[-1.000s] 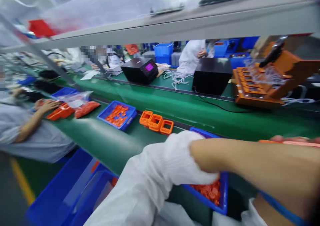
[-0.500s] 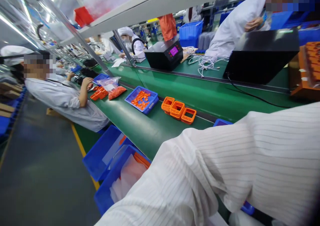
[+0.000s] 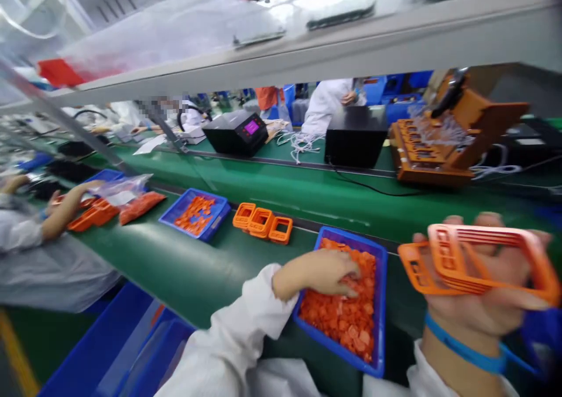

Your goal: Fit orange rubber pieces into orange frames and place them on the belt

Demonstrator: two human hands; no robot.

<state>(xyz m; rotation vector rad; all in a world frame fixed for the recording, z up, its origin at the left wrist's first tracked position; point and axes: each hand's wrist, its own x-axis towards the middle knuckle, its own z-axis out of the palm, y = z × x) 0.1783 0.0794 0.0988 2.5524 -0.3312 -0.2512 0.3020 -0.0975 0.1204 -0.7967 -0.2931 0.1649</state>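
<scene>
My left hand [image 3: 322,273] reaches from the left into a blue bin [image 3: 383,303] heaped with small orange plastic pieces [image 3: 338,321]. Its thumb and fingers are apart, with the tips down among the pieces; none is plainly gripped. To the right of the bin, my right hand [image 3: 496,268] is raised palm up, wearing a blue wristband [image 3: 465,347]. It holds a few orange plastic frames [image 3: 448,256] overlapping in a loose stack, with fingers behind them and the thumb along the lower edge. Motion blurs the frames slightly.
Along the green bench lie orange frames [image 3: 262,222], a smaller blue bin [image 3: 222,212] of orange pieces and a bag of orange parts [image 3: 141,206]. Black boxes [image 3: 355,139] and an orange fixture [image 3: 434,163] stand behind. A shelf [image 3: 263,72] crosses overhead. A co-worker's arm [image 3: 64,212] is at left.
The view has swung right and down. Earlier a white sleeve filled the lower right and neither of my hands showed; now both are visible, left in the bin, right with the frames.
</scene>
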